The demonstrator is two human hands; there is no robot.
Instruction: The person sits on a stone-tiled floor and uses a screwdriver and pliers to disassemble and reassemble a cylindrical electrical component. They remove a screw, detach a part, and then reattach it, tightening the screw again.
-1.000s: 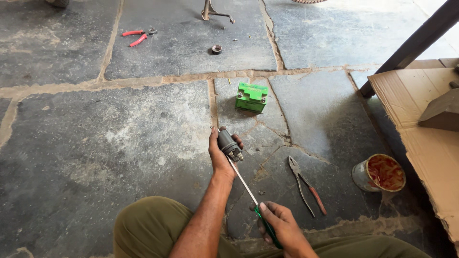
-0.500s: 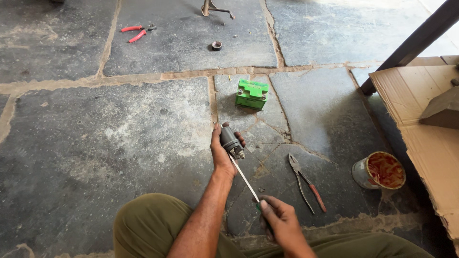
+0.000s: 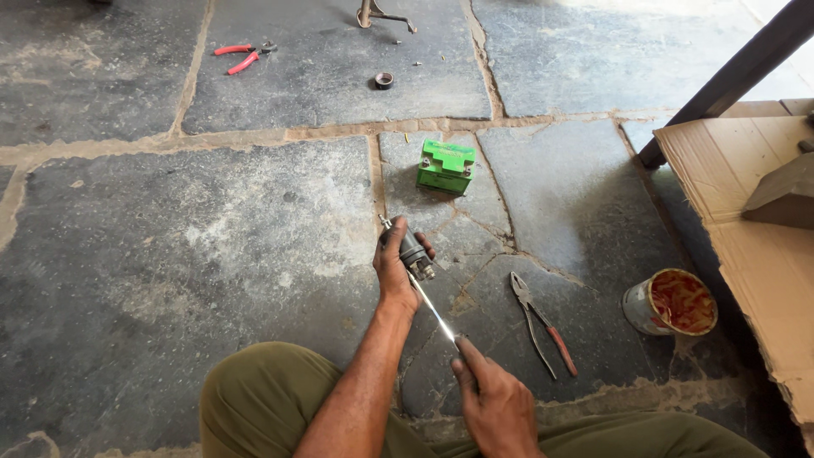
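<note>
A small grey cylindrical metal part [image 3: 412, 252] sits clenched in the left hand [image 3: 397, 270], whose fingers wrap around its body just above the stone floor [image 3: 212, 229]. The bright steel shaft of a long screwdriver [image 3: 432, 309] runs from the lower end of that part down to the right hand [image 3: 496, 405], whose fingers are closed around the dark handle, index finger stretched along it toward the shaft.

Just right of the right hand's fingertips lie slim pliers with reddish-brown handles [image 3: 543, 326], flat on the slab. Farther right of them stands a round open tin holding red-orange contents [image 3: 671, 303], close to a flattened sheet of brown cardboard [image 3: 746, 229].

Beyond the left hand's fingers rests a bright green box-shaped block with metal terminals [image 3: 446, 166], apart from the hand. Well past it lie a small dark ring [image 3: 384, 80] and, far to the left of that, red-handled cutters [image 3: 242, 58].

The person's olive-green trouser legs [image 3: 254, 399] fill the bottom edge beneath both wrists.
</note>
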